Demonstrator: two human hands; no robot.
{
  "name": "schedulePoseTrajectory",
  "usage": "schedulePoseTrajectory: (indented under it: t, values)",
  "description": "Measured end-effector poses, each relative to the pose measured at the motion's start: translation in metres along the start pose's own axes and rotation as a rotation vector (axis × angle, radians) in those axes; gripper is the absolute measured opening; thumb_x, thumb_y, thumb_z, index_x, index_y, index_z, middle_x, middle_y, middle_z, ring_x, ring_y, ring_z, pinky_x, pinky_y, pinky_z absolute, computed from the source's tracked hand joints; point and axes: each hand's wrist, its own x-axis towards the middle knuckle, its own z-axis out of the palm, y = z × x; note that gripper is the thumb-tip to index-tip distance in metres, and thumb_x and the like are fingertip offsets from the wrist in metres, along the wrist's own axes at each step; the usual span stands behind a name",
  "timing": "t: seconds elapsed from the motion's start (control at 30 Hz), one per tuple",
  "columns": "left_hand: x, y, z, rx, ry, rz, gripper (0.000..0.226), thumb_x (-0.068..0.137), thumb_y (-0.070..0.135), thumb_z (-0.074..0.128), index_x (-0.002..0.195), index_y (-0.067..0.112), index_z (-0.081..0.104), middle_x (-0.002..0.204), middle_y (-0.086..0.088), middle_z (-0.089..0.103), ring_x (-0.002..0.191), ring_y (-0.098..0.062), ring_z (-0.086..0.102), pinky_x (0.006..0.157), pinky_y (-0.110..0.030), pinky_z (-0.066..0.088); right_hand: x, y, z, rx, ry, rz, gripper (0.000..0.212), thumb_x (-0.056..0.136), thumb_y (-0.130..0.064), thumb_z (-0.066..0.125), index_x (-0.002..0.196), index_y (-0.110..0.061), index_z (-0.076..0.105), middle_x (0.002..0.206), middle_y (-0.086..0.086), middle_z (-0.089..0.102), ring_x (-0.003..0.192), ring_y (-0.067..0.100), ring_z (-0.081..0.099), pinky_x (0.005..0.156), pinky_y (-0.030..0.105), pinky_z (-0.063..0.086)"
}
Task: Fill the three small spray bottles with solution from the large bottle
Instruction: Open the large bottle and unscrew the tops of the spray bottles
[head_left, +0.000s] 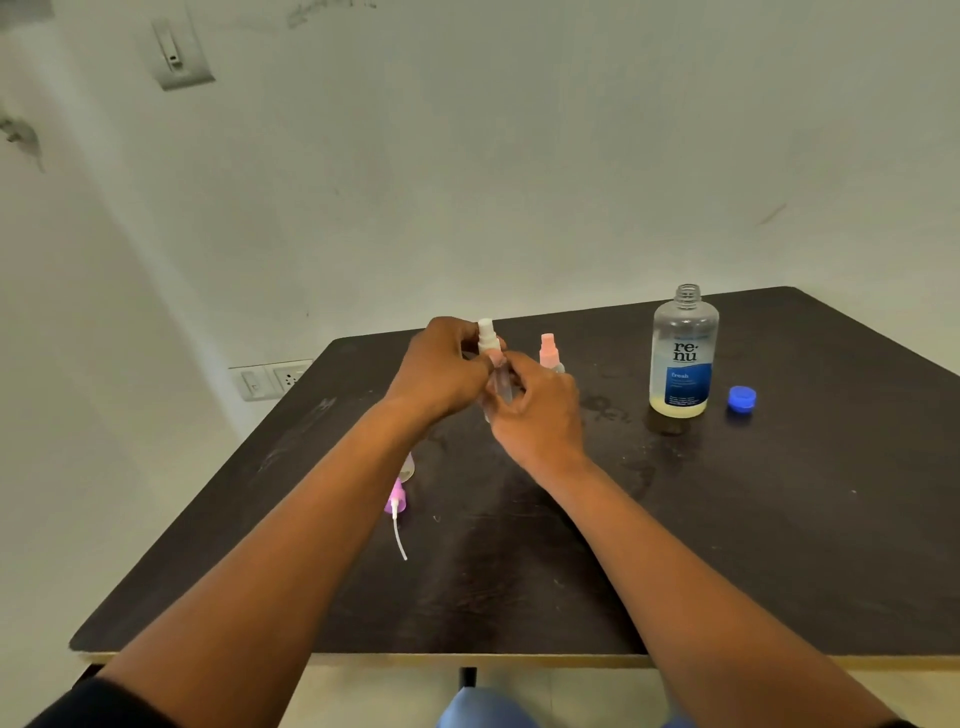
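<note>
Both hands, left (441, 371) and right (535, 410), are grasping a small spray bottle (491, 353) in a clenched grip above the desk (779, 519).

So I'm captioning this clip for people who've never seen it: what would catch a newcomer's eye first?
Both hands meet above the middle of the dark table, the left hand and right hand gripping a small spray bottle with a white nozzle. To the right stands the large bottle, uncapped and nearly empty, its blue cap beside it. A pink sprayer head lies near the left forearm.
</note>
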Motion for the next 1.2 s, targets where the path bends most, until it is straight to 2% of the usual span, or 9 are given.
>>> schedulePoseTrajectory:
  t: [0.13, 0.3, 0.43, 0.53, 0.83, 0.93, 1.03, 1.1, 1.2]
  values:
    - [-0.003, 0.001, 0.004, 0.053, 0.153, 0.005, 0.019, 0.091, 0.027, 0.082, 0.105, 0.015, 0.083, 0.097, 0.001, 0.080, 0.089, -0.013, 0.075, 0.087, -0.034, 0.062, -0.001, 0.002, 0.002, 0.029, 0.000, 0.024, 0.019, 0.089, -0.026, 0.080, 0.097, -0.011, 0.073, 0.070, -0.007, 0.067, 0.061, 0.011, 0.062, 0.097, 0.063, 0.054]
    - [-0.007, 0.001, 0.005, 0.035, 0.275, 0.014, 0.027, 0.081, 0.044, 0.090, 0.071, 0.022, 0.077, 0.067, 0.008, 0.072, 0.061, -0.006, 0.066, 0.060, -0.021, 0.046, -0.004, -0.004, 0.000, 0.017, -0.004, 0.040, 0.024, 0.089, -0.033, 0.081, 0.101, -0.013, 0.074, 0.073, -0.008, 0.070, 0.093, 0.029, 0.074, 0.103, 0.063, 0.051]
    - [-0.008, -0.001, 0.004, -0.013, 0.197, 0.050, 0.021, 0.095, 0.037, 0.077, 0.107, 0.019, 0.078, 0.101, 0.007, 0.077, 0.093, -0.010, 0.072, 0.087, -0.030, 0.059, -0.003, -0.003, 0.001, 0.002, 0.047, -0.014, 0.020, 0.087, -0.029, 0.083, 0.091, -0.013, 0.072, 0.068, -0.014, 0.062, 0.059, 0.005, 0.060, 0.089, 0.054, 0.060]
    - [-0.009, -0.003, -0.001, -0.109, 0.089, 0.046, 0.025, 0.105, 0.023, 0.065, 0.127, 0.018, 0.076, 0.124, 0.002, 0.075, 0.108, -0.020, 0.073, 0.097, -0.038, 0.061, -0.002, -0.003, 0.002, 0.000, 0.045, 0.012, 0.026, 0.086, -0.034, 0.084, 0.095, -0.012, 0.074, 0.078, -0.003, 0.074, 0.064, 0.011, 0.066, 0.087, 0.046, 0.062]
    - [-0.012, -0.005, 0.004, -0.071, 0.308, 0.027, 0.030, 0.085, 0.043, 0.087, 0.089, 0.016, 0.073, 0.082, 0.004, 0.073, 0.075, -0.012, 0.070, 0.072, -0.028, 0.058, -0.005, -0.002, 0.004, -0.011, 0.032, 0.017, 0.031, 0.086, -0.040, 0.081, 0.096, -0.012, 0.074, 0.076, -0.008, 0.069, 0.062, 0.007, 0.060, 0.079, 0.028, 0.057]
    - [-0.013, -0.008, 0.006, -0.126, 0.329, -0.006, 0.035, 0.088, 0.048, 0.082, 0.104, 0.019, 0.070, 0.092, 0.008, 0.071, 0.089, -0.010, 0.070, 0.081, -0.031, 0.058, -0.004, 0.002, 0.006, -0.020, -0.005, 0.022, 0.030, 0.085, -0.041, 0.083, 0.093, -0.014, 0.072, 0.074, -0.012, 0.065, 0.061, 0.004, 0.059, 0.069, 0.016, 0.050]
    - [-0.009, -0.012, 0.003, -0.235, 0.195, -0.005, 0.025, 0.099, 0.026, 0.072, 0.124, 0.023, 0.074, 0.111, 0.007, 0.075, 0.106, -0.013, 0.072, 0.085, -0.032, 0.062, -0.003, 0.005, 0.010, -0.047, -0.026, 0.029, 0.031, 0.084, -0.040, 0.084, 0.100, -0.017, 0.073, 0.081, -0.011, 0.068, 0.063, -0.004, 0.054, 0.064, 0.001, 0.033]
    - [-0.007, -0.016, 0.000, -0.210, 0.148, 0.007, 0.022, 0.100, 0.014, 0.069, 0.118, 0.024, 0.078, 0.108, 0.005, 0.078, 0.096, -0.015, 0.075, 0.069, -0.021, 0.061, -0.002, 0.006, 0.011, -0.047, -0.025, 0.025, 0.031, 0.085, -0.041, 0.084, 0.101, -0.016, 0.073, 0.081, -0.011, 0.067, 0.063, -0.005, 0.053, 0.063, 0.002, 0.032]
    - [-0.007, -0.020, 0.000, -0.180, 0.219, 0.005, 0.012, 0.092, 0.022, 0.082, 0.104, 0.020, 0.081, 0.093, 0.007, 0.080, 0.082, -0.008, 0.076, 0.066, -0.014, 0.059, -0.003, 0.007, 0.012, -0.033, -0.014, 0.024, 0.033, 0.084, -0.043, 0.083, 0.098, -0.015, 0.072, 0.075, -0.017, 0.058, 0.061, -0.006, 0.053, 0.062, 0.003, 0.034]
